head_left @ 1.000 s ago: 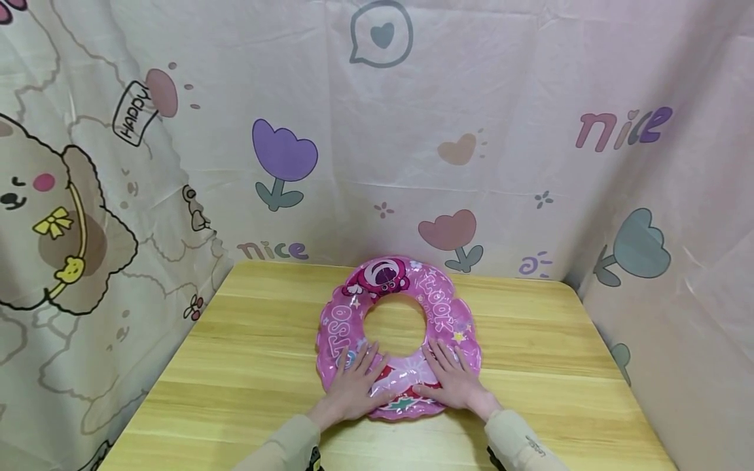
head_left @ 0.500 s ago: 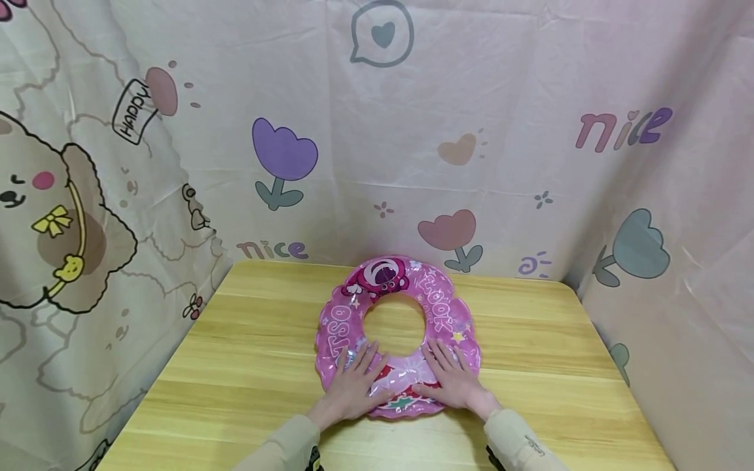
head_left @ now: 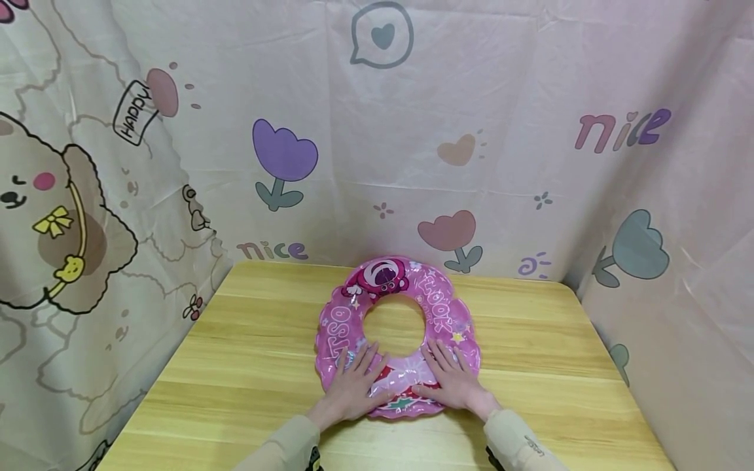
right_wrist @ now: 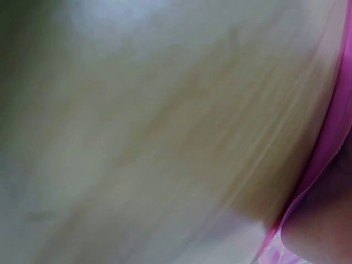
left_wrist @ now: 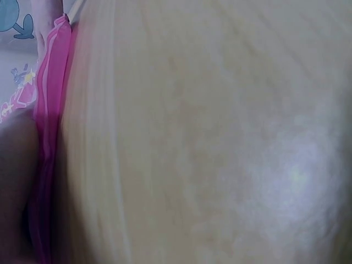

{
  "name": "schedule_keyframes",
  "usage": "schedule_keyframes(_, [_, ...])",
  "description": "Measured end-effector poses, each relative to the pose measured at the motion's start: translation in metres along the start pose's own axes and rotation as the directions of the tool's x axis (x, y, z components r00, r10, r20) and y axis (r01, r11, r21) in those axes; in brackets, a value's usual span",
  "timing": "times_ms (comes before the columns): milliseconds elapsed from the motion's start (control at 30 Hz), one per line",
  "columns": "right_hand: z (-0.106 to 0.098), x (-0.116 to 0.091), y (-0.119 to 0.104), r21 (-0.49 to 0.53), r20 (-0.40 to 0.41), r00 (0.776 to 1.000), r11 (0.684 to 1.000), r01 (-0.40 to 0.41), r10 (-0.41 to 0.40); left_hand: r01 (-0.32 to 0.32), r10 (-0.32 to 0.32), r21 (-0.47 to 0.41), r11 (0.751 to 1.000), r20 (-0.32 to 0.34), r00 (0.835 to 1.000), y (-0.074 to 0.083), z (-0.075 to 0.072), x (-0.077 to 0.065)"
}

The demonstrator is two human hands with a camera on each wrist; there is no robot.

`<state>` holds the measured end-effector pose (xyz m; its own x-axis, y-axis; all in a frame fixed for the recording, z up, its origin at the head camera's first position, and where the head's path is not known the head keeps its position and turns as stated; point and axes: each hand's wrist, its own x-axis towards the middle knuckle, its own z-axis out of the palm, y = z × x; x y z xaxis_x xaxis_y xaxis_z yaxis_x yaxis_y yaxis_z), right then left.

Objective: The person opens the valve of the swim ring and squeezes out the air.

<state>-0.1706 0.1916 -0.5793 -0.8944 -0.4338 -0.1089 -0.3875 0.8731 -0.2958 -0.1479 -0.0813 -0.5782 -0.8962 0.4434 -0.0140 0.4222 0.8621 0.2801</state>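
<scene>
A pink inflatable swim ring (head_left: 438, 297), printed with a cartoon bear, letters and a strawberry, lies flat on the wooden table. My left hand (head_left: 355, 386) rests on its near left part, fingers spread and straight. On the near right part lies my right hand (head_left: 455, 384), its fingers straight too and pointing away from me. Both thumbs point inward over the strawberry print. In the left wrist view the ring's pink edge (left_wrist: 52, 82) runs along the left side. The right wrist view shows the pink rim (right_wrist: 324, 132) at the right, beside part of the hand.
The light wooden tabletop (head_left: 247, 340) extends on both sides of the ring. A printed cloth (head_left: 365, 131) with tulips and words hangs behind it, and more cloth hangs at the left and right sides.
</scene>
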Motion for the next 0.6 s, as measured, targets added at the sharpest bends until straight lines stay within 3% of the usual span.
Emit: schedule_keyframes(600, [0.003,0.0008,0.0022,0.002,-0.01,1.0,1.0,0.004,-0.004,-0.003,0.003,-0.005,1.0,0.0,1.0,0.0003,0.0002,-0.0004])
